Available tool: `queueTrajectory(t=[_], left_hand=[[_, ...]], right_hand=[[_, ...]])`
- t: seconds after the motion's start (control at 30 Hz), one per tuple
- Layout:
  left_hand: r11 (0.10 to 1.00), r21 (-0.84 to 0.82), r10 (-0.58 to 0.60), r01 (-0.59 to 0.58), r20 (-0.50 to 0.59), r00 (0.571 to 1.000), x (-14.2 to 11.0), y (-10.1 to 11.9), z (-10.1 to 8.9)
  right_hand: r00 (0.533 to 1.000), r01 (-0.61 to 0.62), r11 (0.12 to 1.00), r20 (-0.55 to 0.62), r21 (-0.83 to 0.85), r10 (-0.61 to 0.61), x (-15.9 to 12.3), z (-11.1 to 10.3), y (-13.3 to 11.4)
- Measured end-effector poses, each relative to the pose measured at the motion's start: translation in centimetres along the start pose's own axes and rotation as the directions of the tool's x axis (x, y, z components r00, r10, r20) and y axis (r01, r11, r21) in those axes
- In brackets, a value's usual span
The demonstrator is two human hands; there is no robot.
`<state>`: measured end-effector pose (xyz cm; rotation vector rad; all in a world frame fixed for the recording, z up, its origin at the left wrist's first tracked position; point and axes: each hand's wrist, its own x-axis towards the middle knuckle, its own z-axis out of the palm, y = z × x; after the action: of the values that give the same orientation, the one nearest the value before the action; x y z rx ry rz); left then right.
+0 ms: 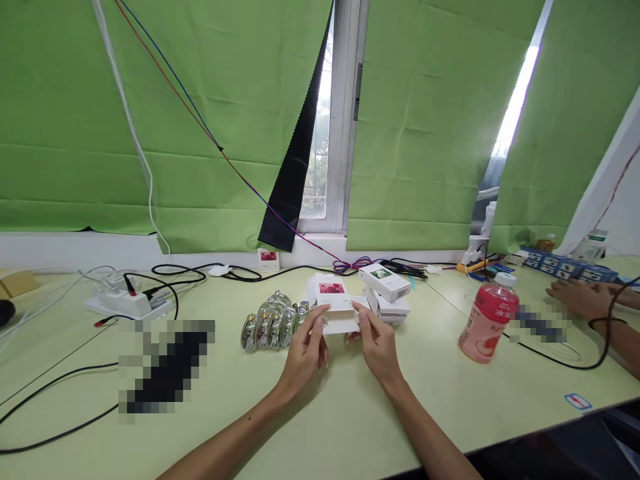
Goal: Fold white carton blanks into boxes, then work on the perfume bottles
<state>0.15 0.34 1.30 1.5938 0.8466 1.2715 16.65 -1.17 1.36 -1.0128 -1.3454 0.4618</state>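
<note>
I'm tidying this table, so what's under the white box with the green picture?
Under that white box are other white boxes; any print on their covered tops can't be seen.

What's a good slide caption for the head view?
Left hand and right hand hold an open white carton near shiny metallic items and stacked boxes.

Small print, covered parts and cropped arms.
The lettering on the white carton (343,326) was too small to read, and the fingers of the left hand (309,343) and right hand (379,343) covered parts of its sides. The carton partly hid the stacked boxes (393,309) behind it; the left hand overlapped the bagged metal parts (273,325). Coarse pixels masked a dark object (167,373) at left and another item (541,325) beside the bottle (490,323). The right edge cut off a co-worker's forearm (624,341).
</note>
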Motion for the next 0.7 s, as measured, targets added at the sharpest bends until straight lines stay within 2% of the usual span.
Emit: queueTrajectory(t=[0.13,0.27,0.37,0.7], left_hand=[[1.0,0.001,-0.024,0.024,-0.052,0.998,0.0,0.2,0.2],[1.0,0.009,-0.014,0.014,-0.063,0.998,0.1,0.3,0.3],[1.0,0.027,0.0,0.001,-0.057,0.998,0.0,0.4,0.4],[0.99,0.07,0.117,-0.119,0.027,0.993,0.0,-0.4,0.4]], right_hand=[[1.0,-0.027,0.999,0.001,0.045,0.027,0.1,0.1,0.4],[0.996,-0.085,0.981,-0.011,0.173,0.089,0.2,0.2,0.8],[0.991,-0.125,0.959,-0.009,0.253,0.131,0.4,0.3,1.1],[0.973,-0.229,0.916,0.05,0.329,0.226,0.7,0.1,1.0]])
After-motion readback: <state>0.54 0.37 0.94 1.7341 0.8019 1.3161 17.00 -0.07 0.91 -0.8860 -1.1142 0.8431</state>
